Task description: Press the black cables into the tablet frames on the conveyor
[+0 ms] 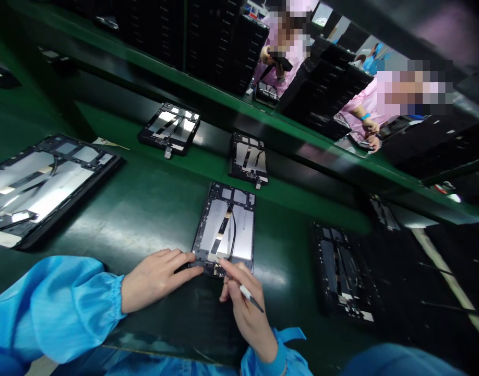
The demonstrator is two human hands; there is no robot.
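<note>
While the green surface (118, 224) fills most of the view, an uncovered tablet (245, 224) lies near its centre; neighbouring tablets (180, 125) sit at 9, 11, 1 and between 3 and 4 o'clock. Left hand (153, 277), at 8 o'clock: fingers spread, tips touching the tablet's lower-left corner. Right hand (249, 313), at 5 o'clock: clamped on white tool (246, 293), tip at the 6 o'clock edge. Ribbon cable (223, 230) and black cable (234, 230) laid inside. Judged partway: cables placed, edge work unfinished, cover off; connector seating cannot be told.
</note>
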